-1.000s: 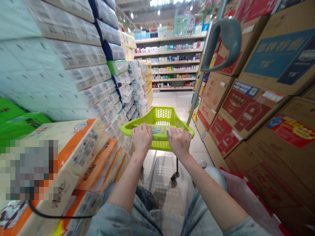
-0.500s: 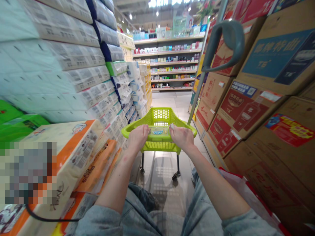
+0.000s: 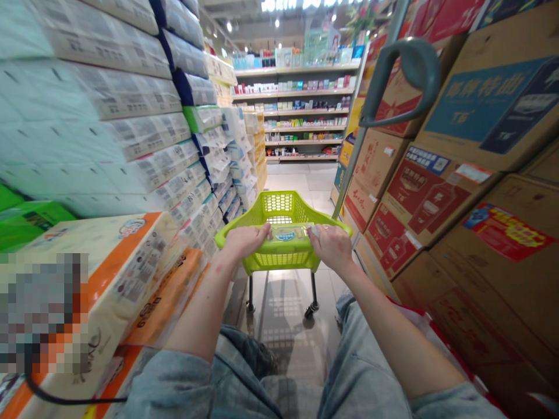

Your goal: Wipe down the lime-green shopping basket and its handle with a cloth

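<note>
A lime-green plastic shopping cart (image 3: 279, 247) stands in the aisle before me, on dark legs with small wheels. My left hand (image 3: 245, 240) is closed round the left part of its handle, the thumb pointing inward. On the right part, my right hand (image 3: 332, 244) is wrapped over the handle, with something small and pale by its thumb that I cannot make out. Between the two hands a label with a blue oval (image 3: 285, 236) shows. No goods are visible inside the basket's perforated walls.
White tissue packs (image 3: 100, 110) are stacked high along the left, with orange-and-cream packs (image 3: 117, 256) lower and closer. Cartons (image 3: 419, 198) line the right side, near a metal pole with a grey loop handle (image 3: 371, 87). Shelves of small goods (image 3: 301, 110) close off the far end.
Both hands have slid slightly apart on the handle, my right hand moving right. The cart has turned a little, its front end swinging left.
</note>
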Demonstrator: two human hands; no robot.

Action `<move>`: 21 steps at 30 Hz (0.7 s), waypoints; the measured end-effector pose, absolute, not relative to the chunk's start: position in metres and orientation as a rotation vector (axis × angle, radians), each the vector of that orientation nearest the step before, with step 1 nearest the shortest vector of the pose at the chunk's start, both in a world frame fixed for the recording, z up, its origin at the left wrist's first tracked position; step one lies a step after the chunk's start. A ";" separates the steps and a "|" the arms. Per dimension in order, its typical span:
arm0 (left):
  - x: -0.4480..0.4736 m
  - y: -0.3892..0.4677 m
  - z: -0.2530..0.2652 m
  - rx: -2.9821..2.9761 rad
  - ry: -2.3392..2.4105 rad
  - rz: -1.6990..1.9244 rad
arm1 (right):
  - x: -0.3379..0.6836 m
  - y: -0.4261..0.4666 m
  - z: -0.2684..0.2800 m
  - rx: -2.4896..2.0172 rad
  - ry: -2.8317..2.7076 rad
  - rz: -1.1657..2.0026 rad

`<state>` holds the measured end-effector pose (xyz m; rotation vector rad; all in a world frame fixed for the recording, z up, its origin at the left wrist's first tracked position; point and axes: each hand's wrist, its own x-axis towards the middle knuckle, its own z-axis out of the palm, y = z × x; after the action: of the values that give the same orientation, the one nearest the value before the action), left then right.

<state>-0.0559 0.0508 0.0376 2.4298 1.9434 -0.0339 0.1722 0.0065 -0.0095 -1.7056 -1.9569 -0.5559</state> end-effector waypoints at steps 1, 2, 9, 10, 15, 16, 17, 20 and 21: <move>-0.055 0.051 0.037 2.429 1.954 -0.026 | 0.173 0.006 -0.009 -1.719 -1.963 -0.546; -0.054 0.050 0.035 2.428 1.967 -0.008 | 0.172 0.006 -0.007 -1.749 -1.964 -0.532; -0.048 0.041 0.031 2.560 1.916 0.150 | 0.167 0.015 0.020 -2.147 -1.963 -0.212; -0.049 0.041 0.032 2.599 1.883 0.173 | 0.167 0.017 0.024 -2.172 -1.984 -0.156; -0.049 0.044 0.032 2.470 1.936 0.099 | 0.154 0.016 0.020 -2.155 -1.859 -0.147; -0.048 0.044 0.033 2.450 1.943 0.090 | 0.149 0.012 0.016 -2.124 -1.795 -0.197; -0.047 0.043 0.033 2.447 1.940 0.090 | 0.143 0.008 0.011 -2.079 -1.739 -0.252; -0.045 0.041 0.032 2.441 1.942 0.101 | 0.126 -0.004 -0.002 -1.925 -1.648 -0.384; -0.045 0.040 0.032 2.443 1.943 0.108 | 0.122 -0.006 -0.003 -1.896 -1.641 -0.400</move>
<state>-0.0445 0.0404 0.0322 2.4430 1.9434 0.1077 0.1224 -0.0056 -0.0032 -1.8962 -1.6412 -0.4003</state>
